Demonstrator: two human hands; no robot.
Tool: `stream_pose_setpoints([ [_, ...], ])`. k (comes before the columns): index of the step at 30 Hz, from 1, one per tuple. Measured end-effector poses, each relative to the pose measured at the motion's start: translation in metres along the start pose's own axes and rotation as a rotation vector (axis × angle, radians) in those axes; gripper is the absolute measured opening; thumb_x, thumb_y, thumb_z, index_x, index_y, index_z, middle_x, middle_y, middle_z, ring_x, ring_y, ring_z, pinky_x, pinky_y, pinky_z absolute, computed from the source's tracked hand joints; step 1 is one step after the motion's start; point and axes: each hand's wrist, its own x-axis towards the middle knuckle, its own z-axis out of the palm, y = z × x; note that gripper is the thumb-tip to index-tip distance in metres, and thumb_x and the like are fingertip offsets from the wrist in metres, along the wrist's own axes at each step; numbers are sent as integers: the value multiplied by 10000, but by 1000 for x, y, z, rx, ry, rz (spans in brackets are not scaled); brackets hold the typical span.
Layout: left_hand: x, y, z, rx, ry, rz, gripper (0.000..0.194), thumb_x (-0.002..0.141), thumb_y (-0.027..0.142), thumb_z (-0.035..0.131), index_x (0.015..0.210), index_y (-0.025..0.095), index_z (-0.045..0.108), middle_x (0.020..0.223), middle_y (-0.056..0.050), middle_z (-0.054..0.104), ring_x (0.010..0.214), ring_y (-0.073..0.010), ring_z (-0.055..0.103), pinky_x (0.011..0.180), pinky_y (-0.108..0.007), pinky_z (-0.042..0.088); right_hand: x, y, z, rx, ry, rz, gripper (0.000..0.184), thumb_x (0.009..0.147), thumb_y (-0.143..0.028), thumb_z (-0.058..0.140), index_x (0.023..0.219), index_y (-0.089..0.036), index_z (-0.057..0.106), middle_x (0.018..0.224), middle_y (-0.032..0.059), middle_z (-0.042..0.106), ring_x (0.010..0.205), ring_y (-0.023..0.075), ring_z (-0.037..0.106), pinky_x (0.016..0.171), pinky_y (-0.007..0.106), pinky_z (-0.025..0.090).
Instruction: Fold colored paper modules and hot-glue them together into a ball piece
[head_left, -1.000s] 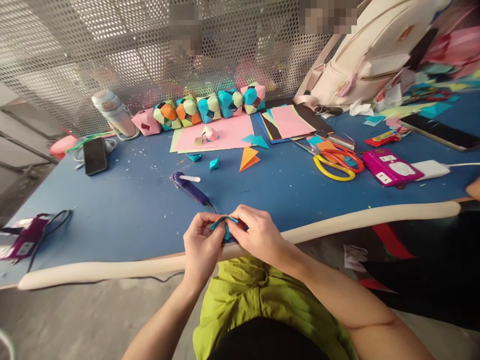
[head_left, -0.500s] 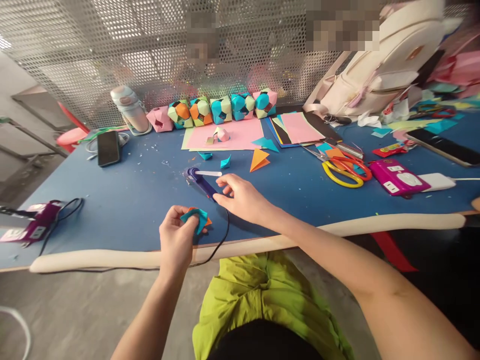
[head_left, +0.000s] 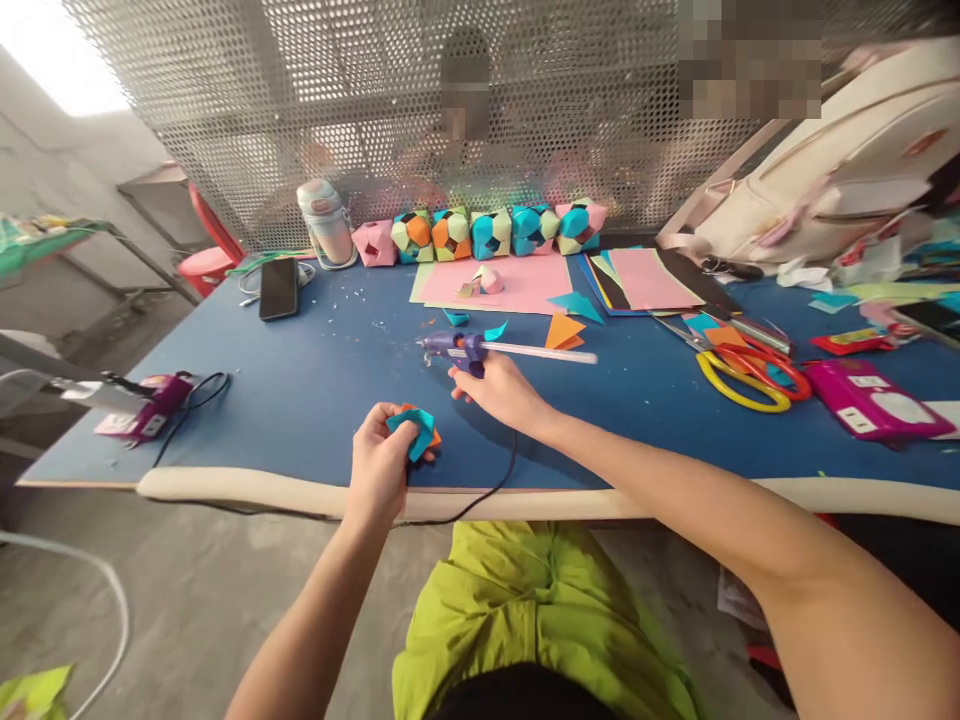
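My left hand (head_left: 381, 458) pinches a folded paper piece (head_left: 417, 434) in blue and orange, just above the near part of the table. My right hand (head_left: 504, 390) is wrapped round the handle of a purple hot glue gun (head_left: 459, 348), whose nozzle points left. A long, pale glue stick (head_left: 544, 351) juts from the back of the gun. Behind it lie small blue folded papers (head_left: 495, 331) and an orange folded piece (head_left: 564, 332). The gun's black cord (head_left: 504, 475) hangs down over the padded table edge.
Several paper balls (head_left: 491, 234) line the mesh screen beside a bottle (head_left: 327, 225). Coloured sheets (head_left: 652, 280), scissors (head_left: 750, 375) and a purple power strip (head_left: 862, 400) lie right. A phone (head_left: 278, 289) and another power strip (head_left: 154, 408) are left. A backpack (head_left: 840, 170) stands at back right.
My right hand has closed on the glue gun and lifted it, turning it level with its nozzle to the left. My left hand still holds the folded paper. The view has swung left.
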Motion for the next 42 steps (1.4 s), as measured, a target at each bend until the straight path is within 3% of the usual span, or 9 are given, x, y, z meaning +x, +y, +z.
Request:
stream_pose_setpoints([
  [5, 3, -2, -4, 34, 28, 41, 171, 621, 148, 601, 703, 201, 461, 549, 59, 612, 437, -110, 562, 415, -204, 439, -66, -14, -20, 27, 90, -85, 154, 888, -318, 525, 897, -184, 600, 674, -11, 630, 603, 141, 600, 593, 245, 467],
  [10, 4, -5, -3, 105, 62, 55, 135, 616, 145, 567, 682, 207, 466, 519, 66, 587, 423, -96, 511, 405, -190, 410, -102, -21, -16, -41, 96, -294, 36, 886, -226, 522, 922, -223, 514, 774, 1, 612, 627, 132, 583, 575, 231, 461],
  [13, 2, -6, -1, 126, 68, 70, 134, 614, 158, 576, 667, 209, 464, 520, 77, 556, 421, -85, 480, 404, -188, 404, -103, -18, -10, -102, 60, -371, 105, 878, -175, 499, 966, -229, 482, 820, 12, 598, 676, 149, 594, 615, 247, 474],
  [18, -1, -5, 1, 213, 70, 91, 149, 617, 198, 613, 650, 209, 468, 488, 81, 507, 432, -86, 468, 418, -186, 391, -101, -12, -2, -200, 9, -383, 115, 871, -140, 473, 947, -225, 463, 851, 43, 583, 719, 186, 602, 637, 287, 486],
  [27, 0, -6, -1, 301, 80, 93, 139, 618, 222, 606, 643, 210, 470, 478, 85, 464, 428, -87, 444, 411, -189, 361, -103, -10, -1, -273, -4, -419, 163, 853, -119, 457, 969, -226, 413, 837, 36, 572, 674, 183, 596, 533, 265, 436],
  [42, 1, -5, 3, 273, 56, 54, 143, 610, 186, 586, 622, 212, 446, 481, 86, 447, 428, -80, 430, 421, -186, 335, -105, -8, -1, -355, 61, -443, 183, 839, -107, 444, 963, -231, 390, 820, 34, 563, 676, 195, 584, 531, 272, 415],
])
